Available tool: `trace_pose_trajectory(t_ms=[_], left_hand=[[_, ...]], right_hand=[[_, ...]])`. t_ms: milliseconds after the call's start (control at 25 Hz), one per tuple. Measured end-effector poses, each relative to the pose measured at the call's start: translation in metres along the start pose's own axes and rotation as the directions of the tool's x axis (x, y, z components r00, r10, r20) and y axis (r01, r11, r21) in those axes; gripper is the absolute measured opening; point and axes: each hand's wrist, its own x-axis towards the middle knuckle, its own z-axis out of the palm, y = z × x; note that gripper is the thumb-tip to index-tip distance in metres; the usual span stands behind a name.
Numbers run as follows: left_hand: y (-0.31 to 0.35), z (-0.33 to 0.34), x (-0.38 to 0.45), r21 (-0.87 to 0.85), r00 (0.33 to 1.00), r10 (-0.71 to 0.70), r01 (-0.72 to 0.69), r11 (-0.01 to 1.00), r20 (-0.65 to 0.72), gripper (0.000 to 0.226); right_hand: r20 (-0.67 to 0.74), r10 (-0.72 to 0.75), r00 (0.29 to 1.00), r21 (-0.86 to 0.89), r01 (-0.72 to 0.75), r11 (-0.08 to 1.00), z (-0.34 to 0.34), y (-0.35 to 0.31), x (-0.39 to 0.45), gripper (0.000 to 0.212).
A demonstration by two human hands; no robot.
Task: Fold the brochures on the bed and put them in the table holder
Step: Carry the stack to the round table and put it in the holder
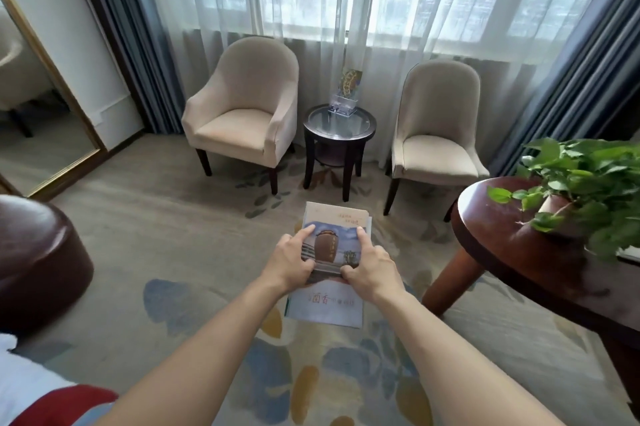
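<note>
I hold a stack of folded brochures (330, 245) out in front of me above the carpet, the top one showing a brown jar picture. My left hand (292, 257) grips the stack's left edge with the thumb on top. My right hand (369, 264) grips the right edge, its thumb also on top. Far ahead, a clear acrylic holder (342, 106) stands on a small round glass-topped table (339, 128), with one brochure (349, 83) upright in it.
Two beige armchairs (242, 114) (438, 128) flank the small table below a curtained window. A large round wooden table (519, 238) with a green plant (585, 190) stands at right. A brown leather seat (38, 259) is at left, beside a mirror (38, 114). Patterned carpet lies between.
</note>
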Motion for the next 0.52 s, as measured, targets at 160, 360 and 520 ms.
trace_pose_trajectory(t_ms=[160,360,520], left_hand=[[0.018,0.000,0.080,-0.002,0.999,-0.019,0.019,1.000,-0.030,0.073],[0.019,-0.004,0.194,-0.038,0.999,-0.035,0.033,0.999,-0.036,0.073],[0.009,-0.010,0.300,-0.005,0.999,-0.019,0.019,1.000,-0.031,0.074]], right_hand=[[0.012,-0.009,1.000,0.003,0.009,1.000,-0.023,-0.003,0.087,0.089],[0.025,-0.015,1.000,-0.010,0.015,1.000,-0.030,-0.012,0.204,0.090],[0.025,0.019,1.000,-0.005,-0.019,1.000,-0.030,-0.028,0.303,0.090]])
